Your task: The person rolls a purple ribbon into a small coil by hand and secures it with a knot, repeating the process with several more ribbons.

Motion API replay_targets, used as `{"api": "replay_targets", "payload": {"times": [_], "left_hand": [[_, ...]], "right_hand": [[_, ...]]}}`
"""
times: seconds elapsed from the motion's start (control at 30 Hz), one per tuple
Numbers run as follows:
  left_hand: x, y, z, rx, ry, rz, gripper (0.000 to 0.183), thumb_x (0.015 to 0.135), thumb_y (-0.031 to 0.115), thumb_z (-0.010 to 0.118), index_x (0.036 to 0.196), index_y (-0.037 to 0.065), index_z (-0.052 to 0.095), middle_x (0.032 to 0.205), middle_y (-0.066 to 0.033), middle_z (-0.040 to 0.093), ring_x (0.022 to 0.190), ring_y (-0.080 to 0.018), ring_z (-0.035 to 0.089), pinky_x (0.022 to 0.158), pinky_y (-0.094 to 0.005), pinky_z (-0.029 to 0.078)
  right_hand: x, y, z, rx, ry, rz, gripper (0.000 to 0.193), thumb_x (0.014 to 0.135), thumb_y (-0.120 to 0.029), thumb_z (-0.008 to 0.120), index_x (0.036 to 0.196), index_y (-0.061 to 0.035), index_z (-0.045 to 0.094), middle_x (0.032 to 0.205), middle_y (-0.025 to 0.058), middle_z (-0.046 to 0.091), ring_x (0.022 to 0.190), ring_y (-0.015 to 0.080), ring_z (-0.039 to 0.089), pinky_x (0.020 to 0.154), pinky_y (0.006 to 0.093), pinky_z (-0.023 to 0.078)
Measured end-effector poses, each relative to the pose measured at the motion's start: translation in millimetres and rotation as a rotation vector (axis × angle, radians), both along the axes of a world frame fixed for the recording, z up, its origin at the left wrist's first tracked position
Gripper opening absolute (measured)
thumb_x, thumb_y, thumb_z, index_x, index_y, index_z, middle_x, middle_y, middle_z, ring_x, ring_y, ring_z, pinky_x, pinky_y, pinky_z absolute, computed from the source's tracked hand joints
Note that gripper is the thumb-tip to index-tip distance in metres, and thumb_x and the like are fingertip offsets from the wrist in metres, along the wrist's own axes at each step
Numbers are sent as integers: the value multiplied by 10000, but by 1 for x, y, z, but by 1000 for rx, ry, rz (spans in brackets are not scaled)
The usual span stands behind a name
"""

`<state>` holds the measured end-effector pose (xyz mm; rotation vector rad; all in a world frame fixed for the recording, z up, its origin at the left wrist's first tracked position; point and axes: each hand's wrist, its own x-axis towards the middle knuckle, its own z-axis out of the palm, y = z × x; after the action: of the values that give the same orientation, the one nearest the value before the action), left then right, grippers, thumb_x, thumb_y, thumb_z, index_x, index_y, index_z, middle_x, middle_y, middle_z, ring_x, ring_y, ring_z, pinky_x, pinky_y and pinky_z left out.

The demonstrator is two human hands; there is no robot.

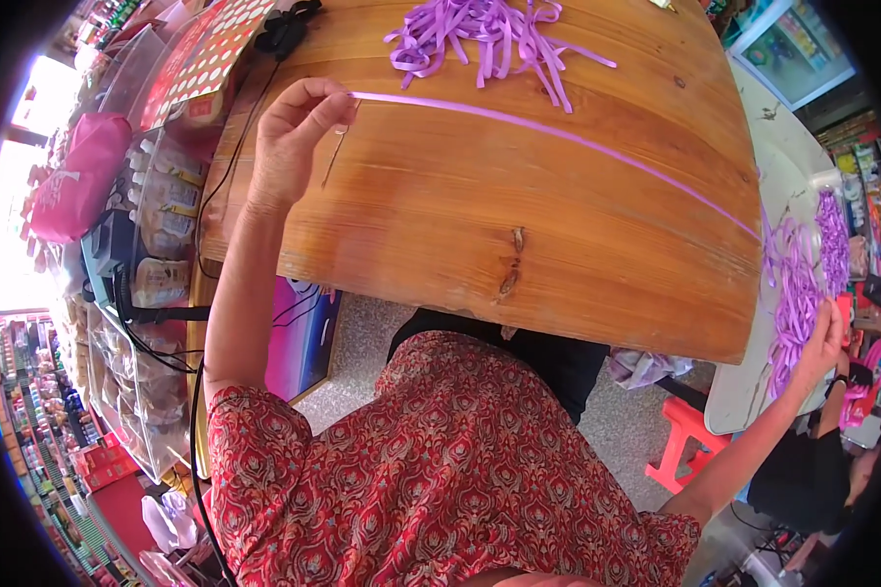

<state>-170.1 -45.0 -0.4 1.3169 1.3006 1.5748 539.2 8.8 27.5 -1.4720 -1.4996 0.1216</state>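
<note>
A long purple ribbon (558, 132) lies stretched across the wooden table (440, 235), from upper left to the right edge. My left hand (299, 137) pinches its left end between thumb and fingers, just above the tabletop. My right hand (820, 338) is stretched far out to the right, past the table's edge. Its fingers are closed on purple ribbon, beside a heap of purple strips (798, 293) on a white side table (744, 391). At the far edge of the wooden table lies a pile of cut purple ribbon pieces (489, 34).
A red plastic stool (685, 440) stands on the floor at the lower right. Beside it sits another person in black (803, 470). Clear boxes of goods (162, 225), a pink bag (78, 176) and a black cable (215, 196) crowd the left side.
</note>
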Motion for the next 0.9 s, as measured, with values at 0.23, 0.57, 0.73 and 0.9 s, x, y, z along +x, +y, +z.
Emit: {"api": "replay_targets", "payload": {"times": [0.23, 0.57, 0.73, 0.9], "left_hand": [[30, 16, -11, 37, -1060, -49, 144, 931, 147, 492, 966, 16, 540, 1035, -115, 603, 1017, -257, 579, 909, -423, 452], [38, 28, -5, 258, -982, -378, 147, 916, 174, 542, 893, 29, 557, 717, -6, 523, 593, -93, 412, 598, -251, 372], [90, 13, 4, 35, -526, -89, 155, 890, 117, 580, 1001, 10, 599, 759, -10, 579, 580, -48, 400, 543, -198, 336], [109, 10, 3, -5, -466, -234, 171, 900, 67, 549, 1057, 31, 607, 923, -28, 642, 673, -59, 503, 625, -197, 410]], "right_hand": [[-29, 12, -12, -84, 627, 251, 266, 921, -150, 540, 1131, 13, 546, 1066, 114, 612, 951, 155, 576, 874, 283, 438], [-64, 15, -32, -141, 1044, 444, 290, 911, -93, 529, 1167, 42, 512, 1234, 197, 522, 1113, 242, 524, 929, 345, 417], [-46, 31, -30, -48, 1302, 513, 319, 897, -29, 512, 1196, 74, 474, 1281, 221, 474, 1177, 269, 468, 970, 368, 399], [-110, 31, -6, 16, 896, 504, 295, 891, 14, 493, 1175, 93, 490, 1177, 203, 543, 1082, 237, 526, 951, 365, 411]]}}
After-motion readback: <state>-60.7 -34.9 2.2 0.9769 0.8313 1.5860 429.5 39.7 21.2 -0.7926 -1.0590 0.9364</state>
